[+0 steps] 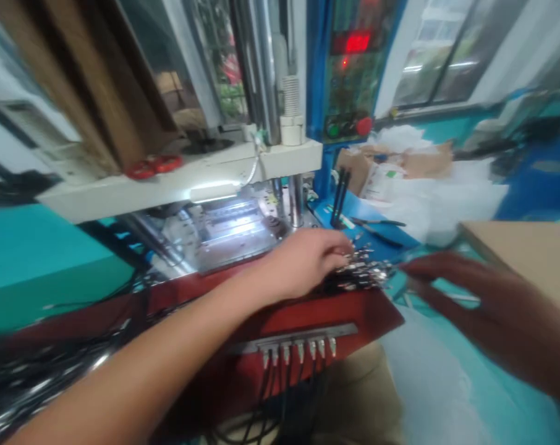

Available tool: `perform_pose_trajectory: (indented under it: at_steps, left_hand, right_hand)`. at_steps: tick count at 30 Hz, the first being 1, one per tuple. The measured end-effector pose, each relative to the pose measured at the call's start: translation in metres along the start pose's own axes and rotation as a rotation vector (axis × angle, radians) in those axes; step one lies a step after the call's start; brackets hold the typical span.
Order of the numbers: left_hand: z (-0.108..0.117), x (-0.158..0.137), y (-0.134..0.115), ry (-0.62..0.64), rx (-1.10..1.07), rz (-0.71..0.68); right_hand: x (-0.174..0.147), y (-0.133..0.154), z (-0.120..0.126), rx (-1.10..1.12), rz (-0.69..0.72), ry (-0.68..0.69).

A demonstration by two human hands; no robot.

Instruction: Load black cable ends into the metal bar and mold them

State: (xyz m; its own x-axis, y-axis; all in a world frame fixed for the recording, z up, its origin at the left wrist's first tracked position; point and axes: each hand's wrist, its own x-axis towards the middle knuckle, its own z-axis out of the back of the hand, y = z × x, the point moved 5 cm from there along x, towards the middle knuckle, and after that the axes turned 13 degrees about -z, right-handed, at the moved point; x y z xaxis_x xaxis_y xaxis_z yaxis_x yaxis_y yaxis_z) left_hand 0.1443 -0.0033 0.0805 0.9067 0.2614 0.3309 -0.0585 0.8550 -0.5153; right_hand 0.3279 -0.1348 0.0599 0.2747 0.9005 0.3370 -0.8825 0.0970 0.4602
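A heap of small shiny metal parts, apparently cable connectors (366, 272), lies on the right end of a red ledge (308, 315). My left hand (308, 262) reaches across the ledge to the heap's near side. Its fingers are curled together at the parts, and whatever is between them is hidden. To the right of the heap, my right hand (475, 296) hangs in the air, blurred by motion. Its thumb and forefinger point at the heap with a small gap between their tips, and nothing shows in them.
Behind the ledge stands a press with a lit metal mould (238, 225) under a white plate (280, 162). Several black cables with metal ends hang from a bar (308, 337) below. Pliers (377, 230) lie on a blue surface. A cardboard box (530, 247) is at right.
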Motion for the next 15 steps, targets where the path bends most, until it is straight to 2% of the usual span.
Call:
perform_pose_trajectory:
  at_steps: [2,3,5,7,9,11,13,15]
  left_hand:
    - [0.034,-0.054,0.010,0.053,0.088,0.202]
    - [0.044,-0.082,0.012,0.120,0.119,0.297]
    - [0.045,-0.132,0.012,0.260,0.126,0.452]
    - [0.030,-0.168,0.007,0.340,0.107,0.534]
    - [0.009,-0.186,0.001,0.359,0.138,0.548]
    - [-0.006,-0.192,-0.005,0.340,0.196,0.545]
    - [-0.007,-0.192,-0.010,0.306,0.213,0.542]
    - [0.007,-0.192,-0.013,0.213,0.184,0.544]
  right_hand:
    - [-0.011,0.003,-0.044,0.062,0.165,0.211]
    - [-0.017,0.003,-0.063,0.064,0.225,0.277]
    - [-0.027,0.003,-0.095,0.042,0.304,0.400]
    - [-0.034,0.000,-0.114,0.029,0.326,0.439]
    - [-0.036,-0.005,-0.122,0.031,0.328,0.414]
    - [-0.036,-0.011,-0.123,0.036,0.335,0.392]
    - [-0.029,-0.012,-0.120,0.058,0.337,0.410]
    - [-0.010,-0.004,-0.108,0.131,0.300,0.378]
